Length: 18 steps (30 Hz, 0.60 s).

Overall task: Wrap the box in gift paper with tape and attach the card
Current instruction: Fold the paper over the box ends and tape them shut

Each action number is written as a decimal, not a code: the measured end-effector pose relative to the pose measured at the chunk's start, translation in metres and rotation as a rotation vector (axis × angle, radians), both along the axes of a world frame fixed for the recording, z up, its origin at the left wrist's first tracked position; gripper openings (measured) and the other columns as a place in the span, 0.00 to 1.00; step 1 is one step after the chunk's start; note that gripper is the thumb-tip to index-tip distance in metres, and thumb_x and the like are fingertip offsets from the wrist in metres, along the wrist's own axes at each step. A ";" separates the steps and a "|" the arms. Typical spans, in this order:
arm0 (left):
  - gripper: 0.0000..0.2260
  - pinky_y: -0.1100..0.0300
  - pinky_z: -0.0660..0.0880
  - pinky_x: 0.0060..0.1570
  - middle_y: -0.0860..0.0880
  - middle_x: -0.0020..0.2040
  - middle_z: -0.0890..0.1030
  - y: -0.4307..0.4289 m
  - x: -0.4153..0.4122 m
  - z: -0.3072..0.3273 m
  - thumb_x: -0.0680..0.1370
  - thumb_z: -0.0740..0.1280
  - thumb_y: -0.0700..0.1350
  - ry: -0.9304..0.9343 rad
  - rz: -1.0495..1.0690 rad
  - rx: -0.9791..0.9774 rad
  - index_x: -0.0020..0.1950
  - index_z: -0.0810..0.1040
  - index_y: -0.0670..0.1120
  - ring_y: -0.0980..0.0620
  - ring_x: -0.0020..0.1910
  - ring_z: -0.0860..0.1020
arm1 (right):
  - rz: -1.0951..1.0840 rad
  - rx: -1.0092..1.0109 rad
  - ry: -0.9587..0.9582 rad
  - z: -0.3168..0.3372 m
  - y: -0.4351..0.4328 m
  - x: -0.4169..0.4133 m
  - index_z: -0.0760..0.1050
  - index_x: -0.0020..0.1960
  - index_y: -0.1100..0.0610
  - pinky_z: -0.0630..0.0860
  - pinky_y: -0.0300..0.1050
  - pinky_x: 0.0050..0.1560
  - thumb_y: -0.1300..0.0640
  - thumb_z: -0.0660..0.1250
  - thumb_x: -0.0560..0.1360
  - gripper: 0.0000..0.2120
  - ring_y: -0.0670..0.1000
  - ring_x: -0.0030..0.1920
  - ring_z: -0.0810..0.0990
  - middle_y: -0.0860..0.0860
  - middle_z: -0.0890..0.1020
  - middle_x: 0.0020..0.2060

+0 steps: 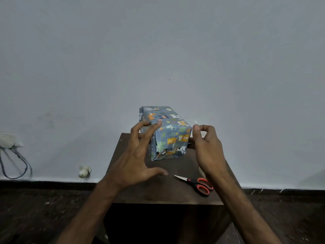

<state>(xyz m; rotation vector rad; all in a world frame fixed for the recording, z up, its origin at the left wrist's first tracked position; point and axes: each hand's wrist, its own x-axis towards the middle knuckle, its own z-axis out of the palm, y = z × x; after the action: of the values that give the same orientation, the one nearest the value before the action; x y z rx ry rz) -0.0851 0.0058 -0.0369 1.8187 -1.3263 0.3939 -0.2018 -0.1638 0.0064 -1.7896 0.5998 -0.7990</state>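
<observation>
**Blue-paper box on tabletop, both grips at it**

Box (pixel 167 132) is covered all round in blue gift paper w/ cartoon animals in orange, white and green. It lies long-ways on the dark brown tabletop (pixel 158 189), towards the far side, one short end facing the camera. That near end shows folded flaps, somewhat creased, w/ a small white paper edge showing low down.

L grip (pixel 139 155) is wide open: fingers spread and nearly straight, the fingertips touching the box's top near its left edge, thumb stretched out low over the tabletop. It has hold of nothing.

R grip (pixel 205 143) sits just beside the box's right side, fingers curled, thumb and forefinger pinched together at the top. A faint glint just above the pinch looks like a bit of clear tape (pixel 196 122) (too thin and see-through to trace its edges). Cannot tell whether the lower fingers touch the paper.

Scissors (pixel 197 184) w/ red-and-black handles lie on the tabletop at front right, blades together and pointing left, well apart from the box, handles next to the right wrist.

Behind: pale grey wall (pixel 158 50). Dark floor (pixel 35 208) below, some cables (pixel 15 162) hanging at far left, and a small white object (pixel 84 171) at the wall's foot.
</observation>
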 end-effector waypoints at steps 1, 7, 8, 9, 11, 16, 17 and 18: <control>0.53 0.62 0.76 0.60 0.56 0.74 0.54 0.002 0.003 0.001 0.62 0.82 0.60 -0.042 -0.001 0.032 0.78 0.52 0.66 0.53 0.63 0.72 | 0.000 -0.019 0.021 0.005 0.002 -0.001 0.68 0.50 0.44 0.78 0.59 0.55 0.37 0.56 0.78 0.11 0.53 0.43 0.85 0.51 0.86 0.38; 0.45 0.54 0.71 0.68 0.44 0.73 0.62 0.012 0.003 0.015 0.63 0.79 0.66 -0.261 0.166 -0.138 0.71 0.68 0.45 0.46 0.69 0.69 | 0.074 0.018 0.032 0.028 0.014 -0.004 0.67 0.54 0.48 0.76 0.54 0.56 0.40 0.56 0.81 0.12 0.50 0.44 0.86 0.49 0.87 0.36; 0.46 0.54 0.69 0.71 0.43 0.75 0.63 0.013 0.002 0.015 0.61 0.81 0.64 -0.216 0.134 -0.178 0.70 0.68 0.43 0.46 0.72 0.67 | 0.095 0.046 0.010 0.032 0.014 -0.006 0.68 0.53 0.47 0.76 0.56 0.58 0.40 0.57 0.81 0.11 0.48 0.44 0.86 0.47 0.87 0.36; 0.47 0.52 0.69 0.71 0.44 0.75 0.65 0.016 0.002 0.014 0.60 0.83 0.61 -0.131 0.083 -0.204 0.71 0.66 0.44 0.47 0.73 0.68 | 0.107 0.056 -0.009 0.036 0.017 -0.006 0.68 0.53 0.47 0.76 0.58 0.58 0.41 0.58 0.81 0.10 0.48 0.43 0.86 0.46 0.87 0.37; 0.48 0.46 0.75 0.66 0.50 0.71 0.70 0.018 0.000 0.011 0.60 0.83 0.59 0.030 0.028 -0.216 0.73 0.64 0.48 0.49 0.69 0.73 | 0.102 0.019 -0.085 0.040 0.022 -0.010 0.70 0.52 0.48 0.78 0.60 0.56 0.45 0.61 0.81 0.07 0.46 0.42 0.86 0.45 0.87 0.40; 0.33 0.44 0.76 0.58 0.48 0.64 0.74 0.016 -0.007 0.011 0.64 0.80 0.61 -0.057 0.075 -0.223 0.63 0.72 0.50 0.46 0.64 0.75 | 0.056 -0.317 -0.299 0.034 0.046 -0.018 0.75 0.50 0.52 0.79 0.43 0.50 0.56 0.67 0.79 0.01 0.47 0.47 0.84 0.44 0.85 0.43; 0.32 0.45 0.76 0.58 0.47 0.64 0.74 0.016 -0.008 0.013 0.64 0.80 0.61 -0.057 0.086 -0.234 0.61 0.74 0.49 0.46 0.64 0.75 | 0.072 -0.370 -0.308 0.029 0.050 -0.018 0.76 0.50 0.52 0.78 0.41 0.49 0.57 0.68 0.79 0.01 0.47 0.47 0.83 0.44 0.84 0.43; 0.31 0.46 0.76 0.59 0.47 0.63 0.74 0.015 -0.008 0.014 0.64 0.80 0.61 -0.050 0.094 -0.245 0.60 0.75 0.48 0.46 0.64 0.75 | 0.076 -0.462 -0.302 0.024 0.053 -0.018 0.76 0.49 0.52 0.76 0.40 0.48 0.57 0.68 0.79 0.01 0.47 0.46 0.82 0.44 0.82 0.43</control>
<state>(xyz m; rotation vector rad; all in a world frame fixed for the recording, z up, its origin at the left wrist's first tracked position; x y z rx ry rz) -0.0933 0.0212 -0.0228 1.6782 -1.1727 0.6288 -0.2199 -0.1112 0.0305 -2.0326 0.1514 -1.1982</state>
